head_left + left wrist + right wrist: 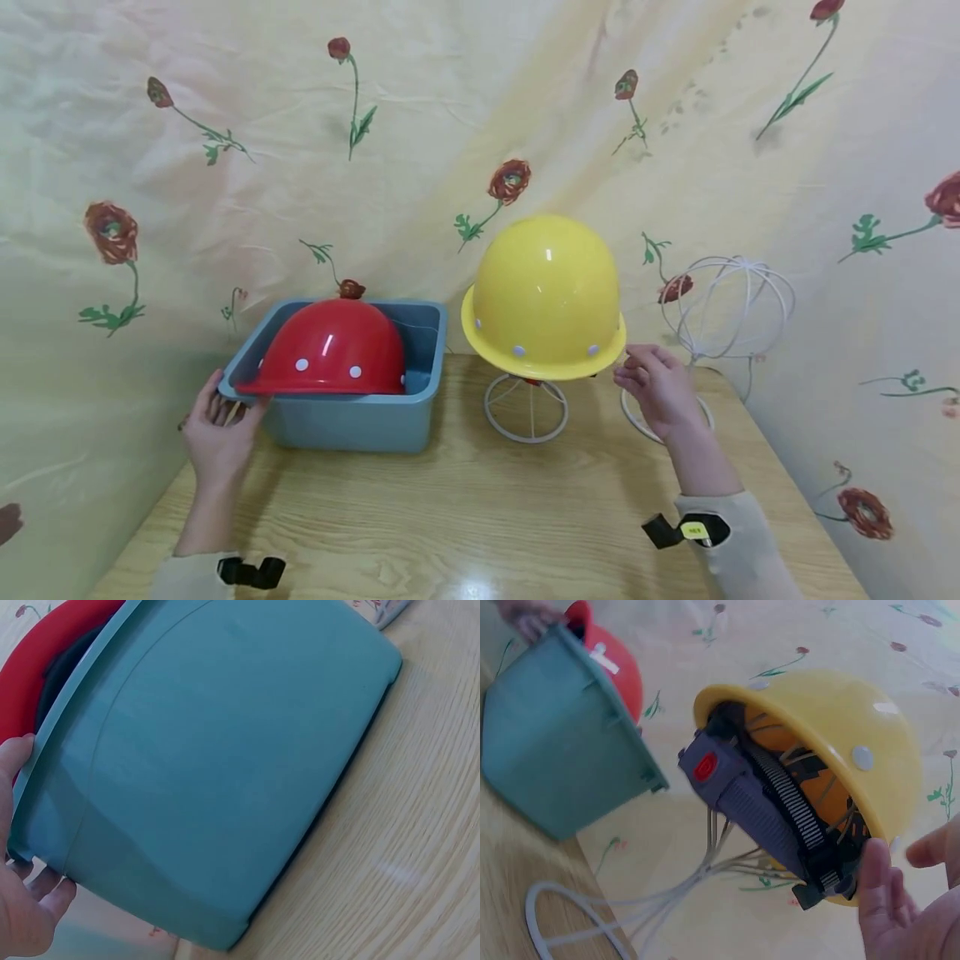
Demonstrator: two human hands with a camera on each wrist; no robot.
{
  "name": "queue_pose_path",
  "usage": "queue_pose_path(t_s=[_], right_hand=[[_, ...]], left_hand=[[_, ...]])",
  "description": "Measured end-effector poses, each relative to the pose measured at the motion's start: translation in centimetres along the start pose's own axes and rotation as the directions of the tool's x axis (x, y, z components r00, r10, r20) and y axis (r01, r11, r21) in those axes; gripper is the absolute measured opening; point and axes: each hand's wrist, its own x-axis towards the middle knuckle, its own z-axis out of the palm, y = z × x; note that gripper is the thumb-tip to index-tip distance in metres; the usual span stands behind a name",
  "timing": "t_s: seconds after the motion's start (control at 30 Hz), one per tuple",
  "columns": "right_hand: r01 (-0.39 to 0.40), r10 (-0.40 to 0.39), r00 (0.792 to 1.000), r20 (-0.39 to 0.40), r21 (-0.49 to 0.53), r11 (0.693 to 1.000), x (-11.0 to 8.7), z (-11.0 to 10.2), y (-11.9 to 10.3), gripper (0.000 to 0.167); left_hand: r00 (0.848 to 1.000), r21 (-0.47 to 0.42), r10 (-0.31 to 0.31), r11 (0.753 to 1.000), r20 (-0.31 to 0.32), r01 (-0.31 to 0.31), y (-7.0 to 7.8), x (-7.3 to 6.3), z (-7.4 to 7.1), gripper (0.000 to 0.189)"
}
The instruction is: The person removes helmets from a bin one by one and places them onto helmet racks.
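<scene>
A yellow hard hat (547, 292) sits on a white wire stand (527, 441), brim down. Beneath the brim, the right wrist view shows its dark headband with a red-marked adjuster (706, 766). My right hand (663, 387) is at the right edge of this brim; its fingers touch the edge while the thumb stands slightly apart. To the left, a red hard hat (337, 350) lies in a blue-grey plastic bin (345, 427). My left hand (222, 433) holds the bin's front left corner, thumb on the rim and fingers bent around the side.
A second white wire stand (742, 263) without a hat stands at the right, its base partly behind my right hand. All rests on a wood-grain table (450, 517). Flower-patterned cloth (420, 150) hangs behind and at both sides.
</scene>
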Motion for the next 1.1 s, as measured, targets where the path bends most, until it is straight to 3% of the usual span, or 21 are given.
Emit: queue_pose_path(t_s=[0.1,0.23,0.37,0.47,0.6,0.77,0.87,1.1], right_hand=[[0.106,-0.113,0.984,-0.141,-0.053,0.993,-0.3,0.1,-0.4,0.021],[0.298,-0.314,0.918,-0.243,-0.101,0.949,-0.6,0.7,-1.4,0.018],[0.488,-0.52,0.823,-0.226,-0.184,0.853,-0.9,1.6,-2.8,0.013],[0.577,-0.63,0.757,-0.174,-0.277,0.768,-1.2,2.5,-3.8,0.004],[0.642,-0.697,0.712,-0.087,-0.322,0.696,-1.6,4.1,-4.9,0.013],[0.726,-0.748,0.663,0.007,-0.251,0.641,-1.7,6.5,-5.4,0.016],[0.754,-0.773,0.632,0.059,-0.28,0.595,-1.7,7.8,-5.2,0.015],[0.799,-0.796,0.585,0.156,-0.278,0.533,-1.9,11.1,-4.6,0.014]], left_hand=[[1.0,0.01,0.006,1.0,0.005,-0.006,0.1,0.1,-0.1,0.082],[1.0,0.014,0.016,1.0,-0.005,-0.016,0.1,0.3,-0.3,0.081],[0.999,0.02,0.032,0.999,-0.008,-0.032,0.2,0.4,-0.4,0.081],[1.0,0.034,0.03,0.999,0.0,-0.03,0.2,0.3,-0.3,0.081],[1.0,0.058,0.031,0.998,0.002,-0.031,0.2,0.2,-0.3,0.081],[0.999,0.077,0.052,0.996,0.001,-0.052,0.2,0.1,-0.3,0.08],[0.999,0.07,0.05,0.996,0.006,-0.05,0.1,0.2,-0.3,0.081],[0.999,0.039,0.04,0.998,0.009,-0.04,0.0,0.3,-0.4,0.082]])
